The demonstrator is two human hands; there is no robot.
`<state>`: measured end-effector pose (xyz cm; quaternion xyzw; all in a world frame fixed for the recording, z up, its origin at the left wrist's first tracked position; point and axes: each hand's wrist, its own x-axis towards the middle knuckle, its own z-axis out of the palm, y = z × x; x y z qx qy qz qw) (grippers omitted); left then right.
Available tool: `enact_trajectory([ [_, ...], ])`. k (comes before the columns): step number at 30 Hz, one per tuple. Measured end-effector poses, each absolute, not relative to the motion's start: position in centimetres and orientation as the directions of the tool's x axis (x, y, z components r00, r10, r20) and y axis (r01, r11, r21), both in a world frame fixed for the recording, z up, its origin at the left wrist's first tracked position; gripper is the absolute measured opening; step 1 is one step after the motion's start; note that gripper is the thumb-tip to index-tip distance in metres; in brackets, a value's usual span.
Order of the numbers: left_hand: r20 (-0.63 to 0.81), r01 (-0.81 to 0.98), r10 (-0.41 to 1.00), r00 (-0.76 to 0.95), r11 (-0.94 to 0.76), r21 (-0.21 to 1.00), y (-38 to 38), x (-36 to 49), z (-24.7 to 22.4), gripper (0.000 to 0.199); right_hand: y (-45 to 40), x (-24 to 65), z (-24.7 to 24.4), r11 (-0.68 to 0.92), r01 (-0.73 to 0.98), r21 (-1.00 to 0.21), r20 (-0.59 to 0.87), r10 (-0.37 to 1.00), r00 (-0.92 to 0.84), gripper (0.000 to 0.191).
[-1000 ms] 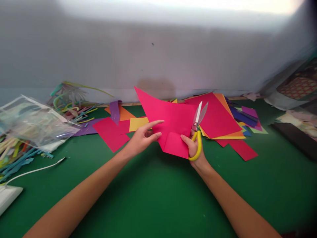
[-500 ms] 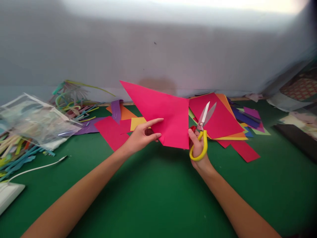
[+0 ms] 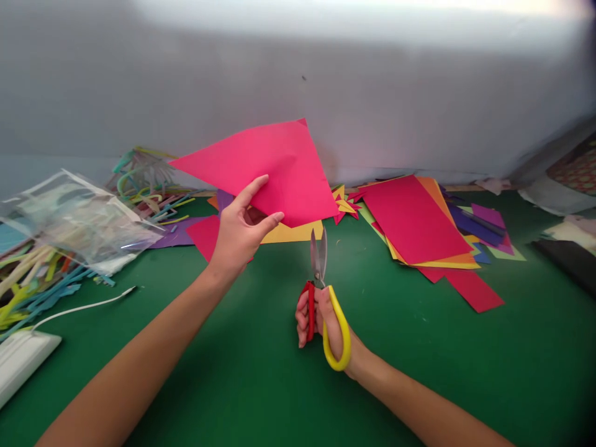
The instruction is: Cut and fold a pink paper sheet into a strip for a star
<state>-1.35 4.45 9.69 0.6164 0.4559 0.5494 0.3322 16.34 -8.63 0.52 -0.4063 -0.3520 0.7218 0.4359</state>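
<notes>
A bright pink-red sheet of paper (image 3: 274, 155) is held up above the table, its long pointed corner toward the left. My left hand (image 3: 237, 233) grips its lower edge, with index finger and thumb on the near face and the other fingers hidden behind. Lower and to the right, my right hand (image 3: 326, 316) is closed around the handles of a pair of scissors (image 3: 319, 254). One handle is yellow, the other red. The blades point up, slightly apart, just below the paper and not touching it.
Coloured sheets (image 3: 414, 223) lie stacked at the right, with paper offcuts (image 3: 475, 288) beside them. A red and yellow paper star (image 3: 344, 203) is near the wall. Pipe cleaners (image 3: 41, 285), a clear plastic bag (image 3: 88, 217) and a white box with a cable (image 3: 28, 354) occupy the left.
My left hand has raised and turned the paper up to the left. My right hand has let go of the paper's right edge and moved down and left with the scissors.
</notes>
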Motion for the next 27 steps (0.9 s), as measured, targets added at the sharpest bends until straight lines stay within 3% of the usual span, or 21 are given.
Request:
enact_trajectory([
  [11, 0.447, 0.241, 0.891, 0.084, -0.453, 0.858, 2.8, -0.5, 10.4, 0.079, -9.2, 17.6, -0.3, -0.098, -0.070, -0.993, -0.072, 0.948, -0.309, 0.061],
  [15, 0.525, 0.234, 0.841, 0.133, -0.541, 0.808, 2.5, 0.1, 9.8, 0.079, -8.8, 18.1, -0.1, -0.059, -0.050, -0.997, -0.043, 0.957, -0.286, 0.056],
  [27, 0.572, 0.266, 0.793, 0.208, -0.609, 0.747, 2.0, 0.9, 8.3, 0.084, -8.6, 18.4, 0.8, -0.030, -0.020, -0.999, -0.024, 0.969, -0.246, 0.056],
])
